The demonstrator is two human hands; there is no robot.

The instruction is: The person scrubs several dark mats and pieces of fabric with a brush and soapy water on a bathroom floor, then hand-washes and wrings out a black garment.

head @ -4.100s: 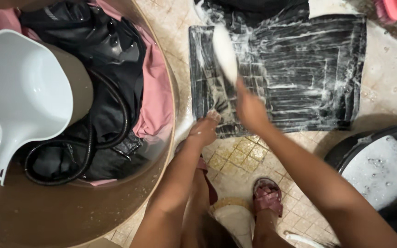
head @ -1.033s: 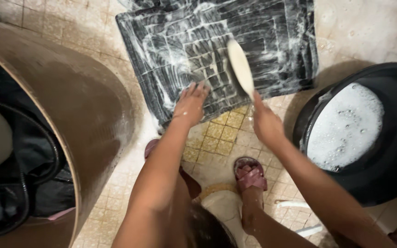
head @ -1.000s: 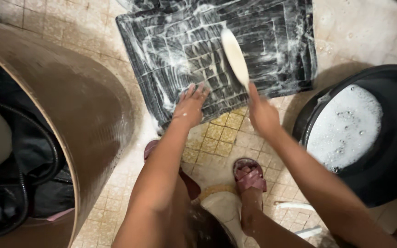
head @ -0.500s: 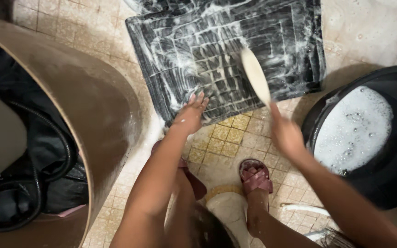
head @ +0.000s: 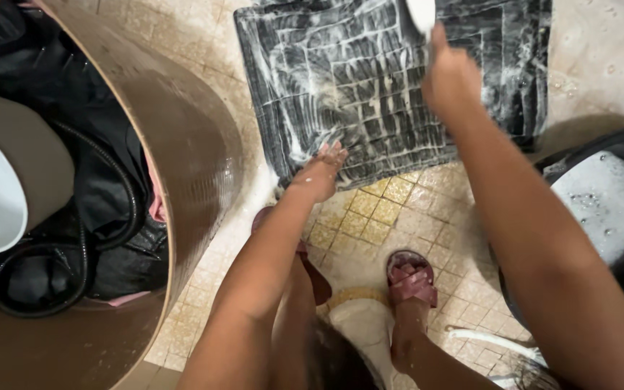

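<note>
A soapy dark mat (head: 391,87) lies flat on the tiled floor (head: 377,224) at the far middle of the scene, and the left hand (head: 319,170) presses its near edge with fingers spread open. The right hand (head: 451,76) is closed around a white scrub brush (head: 422,13) over the mat's far right part. A brown tub (head: 196,166) stands at the left, a black basin of suds (head: 601,209) at the right.

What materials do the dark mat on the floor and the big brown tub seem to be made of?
The dark mat looks like woven or tufted textile, wet and soapy: ribbed blocks show under white foam. The brown tub seems moulded plastic, smooth with a dull sheen and fine ridges on its wall, though this is not certain.
</note>
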